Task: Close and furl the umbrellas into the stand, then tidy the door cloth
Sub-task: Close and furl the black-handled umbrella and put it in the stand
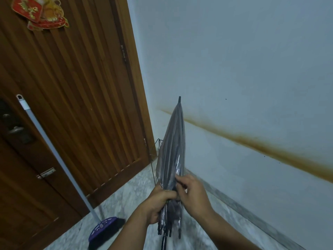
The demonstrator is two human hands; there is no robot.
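A closed transparent umbrella (pixel 173 145) with black ribs and a black tip points up and away from me, toward the corner. My left hand (pixel 158 204) grips the gathered canopy low down, near the rib ends. My right hand (pixel 192 193) pinches the plastic folds just above it. The black shaft runs down out of the frame. Behind the umbrella, thin black wires of a stand (pixel 156 147) show in the corner by the door; most of it is hidden.
A brown wooden door (pixel 75 98) fills the left, with a red paper ornament (pixel 37 13) at the top. A broom (pixel 59 159) with a purple head leans against it. A white wall (pixel 252 69) with a brown stain streak stands on the right. Marble floor lies below.
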